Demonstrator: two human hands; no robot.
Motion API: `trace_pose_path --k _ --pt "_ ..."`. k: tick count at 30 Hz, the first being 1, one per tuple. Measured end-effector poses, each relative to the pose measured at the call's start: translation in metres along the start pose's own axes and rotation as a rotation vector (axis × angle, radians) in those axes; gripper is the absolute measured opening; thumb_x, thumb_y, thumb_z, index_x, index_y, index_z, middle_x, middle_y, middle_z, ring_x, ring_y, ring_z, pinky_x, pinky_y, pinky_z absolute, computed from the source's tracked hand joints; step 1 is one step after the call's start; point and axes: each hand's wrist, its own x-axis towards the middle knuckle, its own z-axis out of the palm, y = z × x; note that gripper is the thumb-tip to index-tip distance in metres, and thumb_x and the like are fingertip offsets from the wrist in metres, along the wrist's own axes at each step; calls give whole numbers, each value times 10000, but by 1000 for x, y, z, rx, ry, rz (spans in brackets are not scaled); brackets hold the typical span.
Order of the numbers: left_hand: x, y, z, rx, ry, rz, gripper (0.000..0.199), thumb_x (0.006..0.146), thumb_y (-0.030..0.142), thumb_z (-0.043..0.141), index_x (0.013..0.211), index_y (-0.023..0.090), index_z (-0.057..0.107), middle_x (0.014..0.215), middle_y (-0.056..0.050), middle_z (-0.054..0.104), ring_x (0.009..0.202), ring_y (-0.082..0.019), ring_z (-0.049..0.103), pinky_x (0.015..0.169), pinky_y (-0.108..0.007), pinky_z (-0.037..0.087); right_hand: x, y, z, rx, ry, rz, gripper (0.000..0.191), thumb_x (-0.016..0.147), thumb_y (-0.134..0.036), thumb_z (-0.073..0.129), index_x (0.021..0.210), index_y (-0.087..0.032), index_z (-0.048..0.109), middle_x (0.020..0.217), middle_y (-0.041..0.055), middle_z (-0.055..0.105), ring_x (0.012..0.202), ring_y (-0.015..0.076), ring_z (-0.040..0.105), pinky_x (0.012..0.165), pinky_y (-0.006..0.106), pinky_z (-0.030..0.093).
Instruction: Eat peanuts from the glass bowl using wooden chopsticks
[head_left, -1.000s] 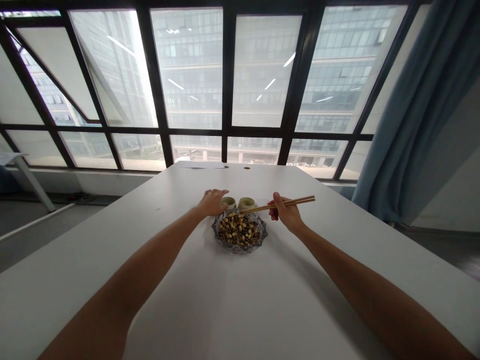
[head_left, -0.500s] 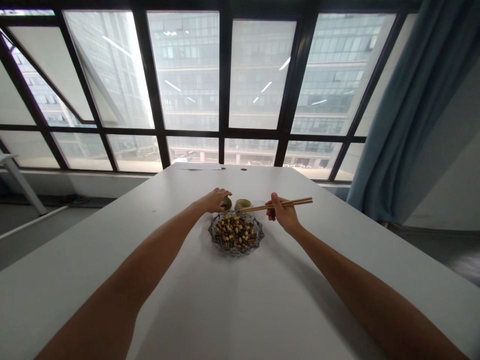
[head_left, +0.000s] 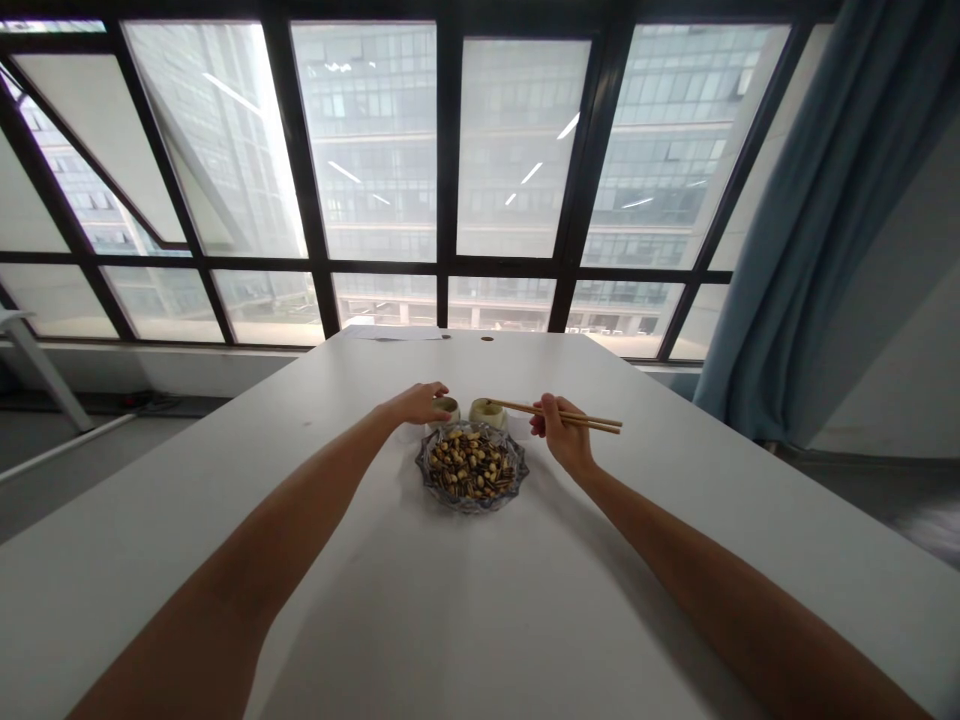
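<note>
My right hand (head_left: 561, 428) grips a pair of wooden chopsticks (head_left: 592, 421), which point left. Their tips are over the mouth of a small pale green cup (head_left: 487, 415); whether they pinch anything is too small to tell. Just left of it, a second small cup (head_left: 447, 408) is in my left hand (head_left: 421, 404), fingers around its left side and rim. In front of both cups sits a scalloped clear glass bowl (head_left: 472, 506), filled with a mix of striped seeds and pale nuts (head_left: 471, 460).
All this rests on a long white table (head_left: 465, 620). Sheets of white paper (head_left: 397, 332) and a small brown round spot (head_left: 487, 339) are at its far end. Large windows stand beyond, with a blue curtain (head_left: 795, 250) on the right.
The left cup has gone from tilted toward me to more upright, and my left hand has shifted slightly left. The chopstick tips have risen from the bowl's far rim to the right cup's mouth.
</note>
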Motion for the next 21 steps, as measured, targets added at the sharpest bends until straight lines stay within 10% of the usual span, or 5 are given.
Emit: trace_pose_path --k 8,21 --pt "-47 37 5 61 360 82 206 900 326 483 915 216 657 1004 -79 680 991 -244 597 901 -398 466 5 -13 -1 20 -22 -12 627 801 -769 499 719 -167 648 518 20 607 419 116 542 391 228 424" --pt "-99 27 20 -66 466 96 248 876 331 507 667 219 434 674 2 506 635 -145 460 623 -290 405 -6 -35 7 -29 -332 85 660 732 -803 544 588 -167 643 417 12 562 311 90 458 307 207 347"
